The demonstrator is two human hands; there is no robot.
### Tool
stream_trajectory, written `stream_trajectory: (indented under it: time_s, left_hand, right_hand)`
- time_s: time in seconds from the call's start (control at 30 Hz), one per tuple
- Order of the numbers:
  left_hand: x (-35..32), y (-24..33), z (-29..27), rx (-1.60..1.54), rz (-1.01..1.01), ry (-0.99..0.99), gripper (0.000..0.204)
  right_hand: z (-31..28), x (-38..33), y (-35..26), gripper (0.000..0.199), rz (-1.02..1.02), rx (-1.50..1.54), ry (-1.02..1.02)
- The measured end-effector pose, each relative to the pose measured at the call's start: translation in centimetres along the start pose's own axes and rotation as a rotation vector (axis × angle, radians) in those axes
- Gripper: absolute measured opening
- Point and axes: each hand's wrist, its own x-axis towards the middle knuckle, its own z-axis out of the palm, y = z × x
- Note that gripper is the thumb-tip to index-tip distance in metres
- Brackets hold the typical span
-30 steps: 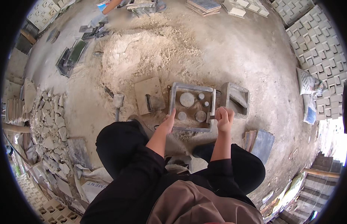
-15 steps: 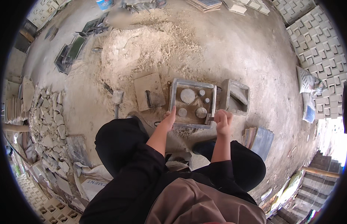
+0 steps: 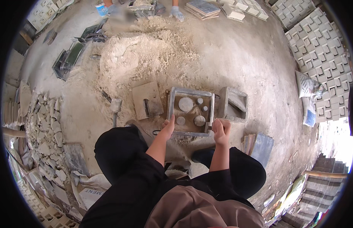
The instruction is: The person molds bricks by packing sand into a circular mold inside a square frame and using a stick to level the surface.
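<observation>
Between my knees on the ground lies a square grey metal mould (image 3: 191, 91), with several round discs of different sizes standing in the sandy bed inside it. My left hand (image 3: 169, 127) is closed on the mould's near left edge, thumb lying up along the side. At the near right corner my right hand (image 3: 221, 131) makes a fist around a short dark handle (image 3: 209, 124), mostly hidden by the fingers. Right of the mould sits a grey rectangular tray (image 3: 224, 104) with a slab leaning inside. A square board (image 3: 141, 92) with a dark-handled block (image 3: 146, 108) on it lies to the left.
A pile of pale sand (image 3: 134, 57) spreads beyond the mould. A small trowel (image 3: 115, 106) lies left of the board. Broken stones (image 3: 45, 125) heap at far left; tiles (image 3: 262, 148) lean at right. Across the sand, another person's gloved hand (image 3: 177, 14) reaches down.
Another person's gloved hands have come into view at the far edge. The whole view has shifted slightly. My two hands keep their places at the mould's near corners.
</observation>
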Motion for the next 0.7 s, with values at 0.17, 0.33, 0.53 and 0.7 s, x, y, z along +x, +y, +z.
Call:
stream_trajectory:
  time_s: [0.17,0.33,0.53,0.7]
  left_hand:
    - [0.5,-0.3,1.0,0.002,0.008,0.045,0.077]
    - [1.1,-0.5,-0.9,-0.067,-0.052,-0.014,0.078]
    - [-0.3,0.2,0.1,-0.012,-0.02,0.068,0.077]
    - [0.3,-0.2,-0.9,-0.027,-0.045,-0.051,0.082]
  right_hand:
    - [-0.8,0.3,2.0,0.037,0.056,-0.046,-0.01]
    - [-0.5,0.2,0.3,0.033,-0.079,-0.112,-0.039]
    - [-2.3,-0.1,0.7,0.031,-0.041,-0.046,0.033]
    - [-1.6,0.1,2.2,0.031,-0.036,-0.12,-0.032]
